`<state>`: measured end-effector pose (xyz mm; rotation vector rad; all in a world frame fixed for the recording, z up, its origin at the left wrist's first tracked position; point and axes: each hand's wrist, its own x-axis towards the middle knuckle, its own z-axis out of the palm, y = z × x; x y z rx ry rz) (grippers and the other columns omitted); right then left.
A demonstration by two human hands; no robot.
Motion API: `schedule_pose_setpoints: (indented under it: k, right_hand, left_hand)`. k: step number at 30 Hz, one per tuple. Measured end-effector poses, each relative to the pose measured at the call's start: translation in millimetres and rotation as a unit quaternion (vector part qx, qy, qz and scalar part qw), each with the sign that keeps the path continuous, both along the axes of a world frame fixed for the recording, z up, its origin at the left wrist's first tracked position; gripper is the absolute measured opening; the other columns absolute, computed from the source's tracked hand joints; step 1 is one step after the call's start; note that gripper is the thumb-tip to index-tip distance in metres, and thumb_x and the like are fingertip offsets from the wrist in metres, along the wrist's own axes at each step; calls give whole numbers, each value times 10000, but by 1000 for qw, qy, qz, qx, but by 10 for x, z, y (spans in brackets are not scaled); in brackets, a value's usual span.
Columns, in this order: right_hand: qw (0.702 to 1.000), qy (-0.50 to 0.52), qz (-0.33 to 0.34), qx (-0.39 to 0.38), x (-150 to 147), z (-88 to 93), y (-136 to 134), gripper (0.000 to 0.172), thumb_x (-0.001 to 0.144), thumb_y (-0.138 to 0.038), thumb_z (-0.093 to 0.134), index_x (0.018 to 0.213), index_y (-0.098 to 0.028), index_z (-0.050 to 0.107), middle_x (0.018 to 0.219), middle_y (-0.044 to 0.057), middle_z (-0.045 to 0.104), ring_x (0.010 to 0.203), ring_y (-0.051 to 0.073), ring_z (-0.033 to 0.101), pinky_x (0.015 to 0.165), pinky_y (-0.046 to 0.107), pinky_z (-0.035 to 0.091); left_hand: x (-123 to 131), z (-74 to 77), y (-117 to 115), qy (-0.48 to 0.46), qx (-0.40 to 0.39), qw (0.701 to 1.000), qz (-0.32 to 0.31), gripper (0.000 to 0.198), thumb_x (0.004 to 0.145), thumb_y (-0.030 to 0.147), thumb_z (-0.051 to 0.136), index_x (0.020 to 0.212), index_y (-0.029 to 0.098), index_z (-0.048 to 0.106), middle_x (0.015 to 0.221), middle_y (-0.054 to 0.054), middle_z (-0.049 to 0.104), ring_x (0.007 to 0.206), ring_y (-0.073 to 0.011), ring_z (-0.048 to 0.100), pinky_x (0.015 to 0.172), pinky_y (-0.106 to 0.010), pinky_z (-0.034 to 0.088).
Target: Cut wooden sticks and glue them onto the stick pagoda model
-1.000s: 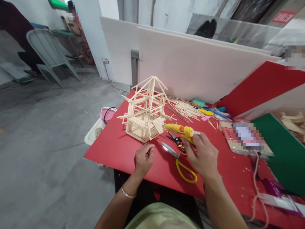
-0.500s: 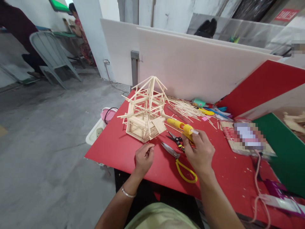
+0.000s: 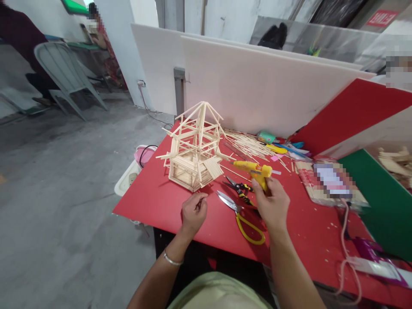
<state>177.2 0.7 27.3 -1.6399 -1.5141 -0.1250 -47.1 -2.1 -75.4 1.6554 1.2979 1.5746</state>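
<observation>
My right hand [image 3: 273,201] is wrapped round the handle of a yellow glue gun [image 3: 254,168], whose nozzle points left. A clear glue stick pokes out of its back end. Left of the nozzle stands a model house frame [image 3: 196,150] built of thin wooden sticks, with a peaked top and a hexagonal-looking base. In front of the model, my left hand [image 3: 194,212] is closed above the table; whatever its fingers may pinch is hidden. Between my hands lie yellow-handled scissors [image 3: 240,214] and black-and-yellow pliers [image 3: 240,189].
Loose wooden sticks [image 3: 249,143] spread behind the glue gun on the red table [image 3: 148,193]. A pixelated phone-like object [image 3: 333,178] with a pink cable lies on a package at right. White boards [image 3: 257,81] stand along the back. Two people sit at far left.
The glue gun has turned in my right hand from nozzle-up-left tilt to nearly level, showing its side. My left hand stays in place. The view has shifted slightly.
</observation>
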Motion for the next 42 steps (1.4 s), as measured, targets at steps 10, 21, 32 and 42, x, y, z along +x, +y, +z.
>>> schedule_pose_setpoints:
  k: [10,21,32,42]
  right_hand:
    - [998,63,-9,-18,1,-127,114,313,884,-486,599,865,-175,628,791,-2,573,684,126,512,659,253,396]
    - [952,300,4,-53,-79,-107,35,370,829,-547,639,907,-186,650,733,-24,570,640,114,478,616,242,414]
    - [869,475,102,-97,-99,-195,39,350,757,-508,745,810,-186,617,675,-22,556,599,107,529,596,242,455]
    - [938,318,98,-92,-191,-233,-25,324,830,-498,665,936,-192,657,816,-2,614,704,131,528,668,260,453]
  left_hand:
    - [2,11,0,4,-13,1000,11,174,845,162,557,935,174,705,785,-30,700,619,-122,606,594,-233,496]
    - [1,-25,7,5,-16,1000,2,182,846,158,561,954,180,706,783,-26,698,623,-121,606,605,-235,500]
    - [3,-27,7,7,-20,1000,-2,182,849,165,552,942,184,706,756,-17,683,592,-115,575,590,-236,481]
    - [2,-9,10,10,-9,1000,4,176,841,159,550,928,183,701,775,-23,692,605,-119,584,593,-237,480]
